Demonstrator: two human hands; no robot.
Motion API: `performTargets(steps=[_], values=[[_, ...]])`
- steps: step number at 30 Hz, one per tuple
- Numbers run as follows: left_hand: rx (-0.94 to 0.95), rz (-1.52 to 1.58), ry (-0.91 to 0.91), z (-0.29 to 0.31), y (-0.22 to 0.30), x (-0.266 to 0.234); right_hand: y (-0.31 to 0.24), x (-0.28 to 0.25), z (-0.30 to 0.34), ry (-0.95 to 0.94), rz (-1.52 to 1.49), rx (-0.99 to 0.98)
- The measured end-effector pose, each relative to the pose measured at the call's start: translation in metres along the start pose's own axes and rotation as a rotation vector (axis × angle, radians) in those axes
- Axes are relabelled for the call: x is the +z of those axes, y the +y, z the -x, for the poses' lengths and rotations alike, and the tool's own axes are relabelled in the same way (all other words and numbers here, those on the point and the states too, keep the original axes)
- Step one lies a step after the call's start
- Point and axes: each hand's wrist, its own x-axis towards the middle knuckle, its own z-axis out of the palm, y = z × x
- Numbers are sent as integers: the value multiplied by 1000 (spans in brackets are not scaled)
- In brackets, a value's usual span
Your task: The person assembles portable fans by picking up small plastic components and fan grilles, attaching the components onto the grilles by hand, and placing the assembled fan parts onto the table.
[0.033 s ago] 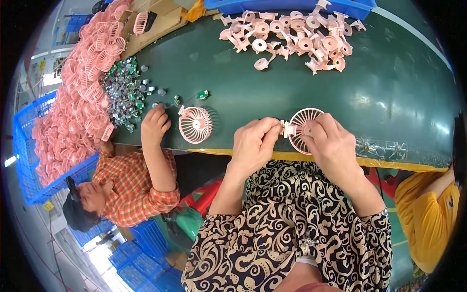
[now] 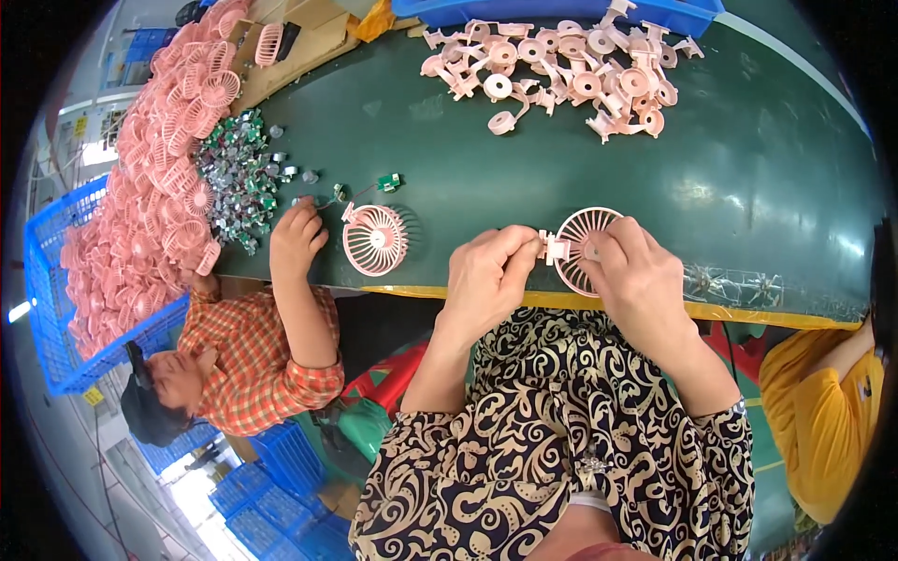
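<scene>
A round pink fan cage (image 2: 578, 227) with thin ribs is held between my two hands at the near edge of the green table. My left hand (image 2: 488, 279) pinches the small pale bracket at the cage's left side, thumb and forefinger together. My right hand (image 2: 644, 285) is closed on the cage's right part, fingertips over its middle; they hide what lies beneath them. To the left, a second pink fan cage (image 2: 376, 240) rests on the table, a thin wire at its upper left.
A co-worker's hand (image 2: 297, 241) is near that wire and a small green circuit board (image 2: 390, 182). Left lie heaped circuit boards (image 2: 238, 178) and piled pink cages (image 2: 154, 201) over a blue crate (image 2: 47, 252). Pale pink brackets (image 2: 585, 84) lie before a blue bin (image 2: 561, 13).
</scene>
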Motion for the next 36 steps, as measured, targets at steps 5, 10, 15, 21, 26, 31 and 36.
performTargets(steps=[5, 10, 15, 21, 26, 31, 36], values=[[-77, -21, -57, -3, 7, -3, -4, -4, -6, -116, 135, 9], [-39, -127, -32, -7, 13, 8, -2, -2, -5, -158, 175, 18], [91, -178, 120, -5, 7, 24, -4, -1, -6, -148, 111, 21], [62, -88, 135, -5, 8, 28, -5, -9, 0, -31, -112, 15], [143, -7, 115, -1, -2, 12, 5, -34, 12, -118, -212, 64], [293, -162, 468, 10, -13, -36, 54, -79, 22, -21, 2, 421], [182, -393, 743, 16, -38, -73, 128, -122, 62, 285, 500, 568]])
